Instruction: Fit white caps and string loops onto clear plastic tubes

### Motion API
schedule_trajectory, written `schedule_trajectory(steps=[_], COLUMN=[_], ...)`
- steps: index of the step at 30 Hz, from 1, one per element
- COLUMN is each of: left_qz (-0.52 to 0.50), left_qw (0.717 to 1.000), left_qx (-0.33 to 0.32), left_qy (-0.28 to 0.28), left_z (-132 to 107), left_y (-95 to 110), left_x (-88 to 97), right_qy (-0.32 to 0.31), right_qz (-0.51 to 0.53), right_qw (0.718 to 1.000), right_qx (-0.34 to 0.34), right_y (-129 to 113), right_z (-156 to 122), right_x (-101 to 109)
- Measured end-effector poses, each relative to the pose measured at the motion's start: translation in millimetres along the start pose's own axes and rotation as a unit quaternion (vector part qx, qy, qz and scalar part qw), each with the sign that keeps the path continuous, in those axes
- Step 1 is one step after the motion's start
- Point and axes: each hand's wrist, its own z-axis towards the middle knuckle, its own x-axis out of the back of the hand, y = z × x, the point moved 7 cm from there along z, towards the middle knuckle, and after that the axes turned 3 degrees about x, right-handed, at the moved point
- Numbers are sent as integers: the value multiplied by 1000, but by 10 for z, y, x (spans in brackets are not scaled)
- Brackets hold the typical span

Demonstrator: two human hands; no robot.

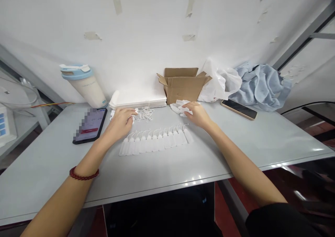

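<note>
Biggest first. Counter [162, 174] spans most of the frame. Blue cloth [261, 83] is bunched upper right; plastic bag [214, 83] sits between it and the cardboard box [184, 89], upper center, flaps up. Tumbler [90, 89] upper left. If my left arm swings wide it could clip that, and the dark phone [101, 123] at center left is nearer. Paper stack [138, 100] lies left of the box; second phone [239, 109] is right of center.

Left grip [120, 120], left of center: fingers curled over white scraps [135, 112], can't tell if they're pinched. Right grip [196, 113], right of center: fingers bent onto a crumpled white wrap [178, 107] in front of the box. Contact looks likely, can't tell if it's clamped.

Row of white tags [157, 141] lies mid-frame below and between my hands, tags close-packed or overlapping, rightmost one tilted, strings pointing up-frame. Main risk, my read: a wrist or palm dragging low skews the row or crosses strings. Loose string pile [146, 114] is just right of my left fingers; it could snag on a fingertip and tangle. Wrap looks thin, could slip or tear if tugged.
</note>
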Motion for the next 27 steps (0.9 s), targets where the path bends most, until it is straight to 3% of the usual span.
schedule_trajectory(steps=[6, 14, 22, 27], left_qz=[0, 1, 0, -28], left_qw=[998, 997, 997, 998], left_qx=[-45, -43, -26, -13], left_qy=[-32, -70, -79, -53], left_z=[-23, -59, -68, -54], left_y=[22, 1, 37, 67], left_x=[-208, -361, -347, -269], right_qy=[-20, -17, 85, 139], right_qz=[-12, -24, 8, 65], right_qw=[1000, 1000, 996, 988], right_qx=[-9, 11, 36, 35], right_y=[-1, -35, -118, -238], right_z=[-10, -11, -30, -64], right_x=[-42, -32, 127, 258])
